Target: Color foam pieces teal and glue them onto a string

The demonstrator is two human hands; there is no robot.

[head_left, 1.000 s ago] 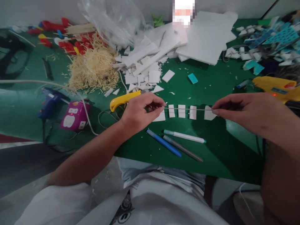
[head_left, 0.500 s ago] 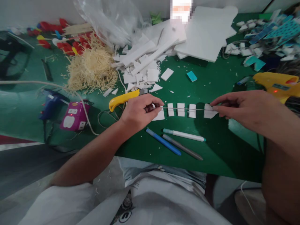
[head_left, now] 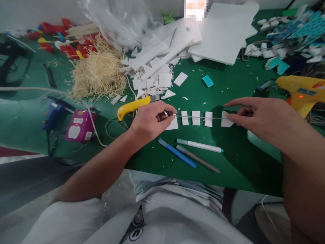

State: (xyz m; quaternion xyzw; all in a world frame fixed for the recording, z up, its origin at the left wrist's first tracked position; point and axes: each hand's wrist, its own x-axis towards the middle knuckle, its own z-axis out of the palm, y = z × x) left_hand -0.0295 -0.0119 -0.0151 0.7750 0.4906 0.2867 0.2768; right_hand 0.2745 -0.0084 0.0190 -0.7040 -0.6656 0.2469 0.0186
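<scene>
A thin grey wire (head_left: 215, 118) runs straight across a row of small white foam pieces (head_left: 196, 122) on the green table. My left hand (head_left: 149, 118) is closed, pinching the wire's left end over a larger white piece (head_left: 173, 125). At the other end, my right hand (head_left: 264, 113) has its thumb on the wire above the rightmost piece (head_left: 224, 123), with the index finger lifted away from the thumb. Its other fingers are partly hidden. Below the row lie a blue pen (head_left: 177, 153), a grey pen (head_left: 198, 159) and a white marker (head_left: 201, 145).
A yellow cutter (head_left: 133, 106) lies behind my left hand. White foam scraps (head_left: 165, 80) and straw (head_left: 101, 74) are piled farther back. A yellow glue gun (head_left: 299, 91) stands at right; a purple power socket (head_left: 81, 125) and a blue glue gun (head_left: 54, 113) are at left.
My right index finger has lifted off the wire, opening the pinch, while the thumb stays on it. My left hand keeps its grip; the foam pieces lie as before.
</scene>
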